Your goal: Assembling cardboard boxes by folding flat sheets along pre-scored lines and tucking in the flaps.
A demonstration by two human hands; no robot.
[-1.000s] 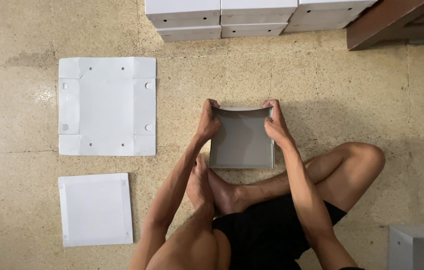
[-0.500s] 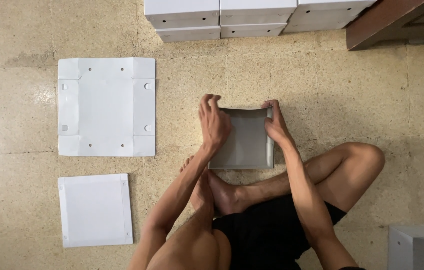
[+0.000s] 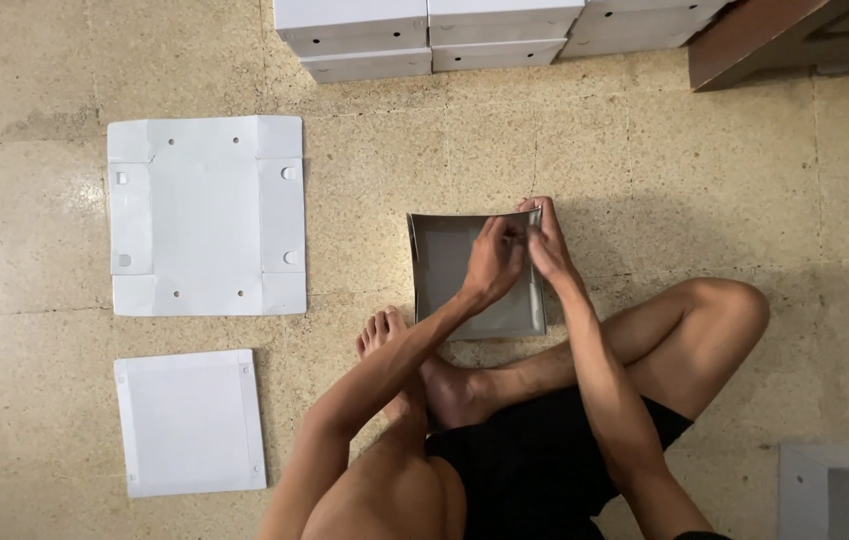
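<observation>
both hands pinching upper right corner of grey cardboard box point(image 3: 450, 265) at frame centre: left hand point(image 3: 493, 266) gripping flap, right hand point(image 3: 548, 245) gripping wall. flat white sheets lying at left.

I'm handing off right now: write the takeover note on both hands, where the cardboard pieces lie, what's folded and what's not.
Left hand: reached across the grey box, fingers at its far right corner.
Right hand: on the same corner, grip on the right wall's top edge.
Grey box: on the floor in front of the crossed legs, walls up.
Flat white blank: unfolded, to the left. Smaller white panel: flat, nearer than the blank.
Finished white boxes: stacked at the far edge.
Done: grey box walls raised. Left: the right corner in hand; both white pieces unfolded.
</observation>
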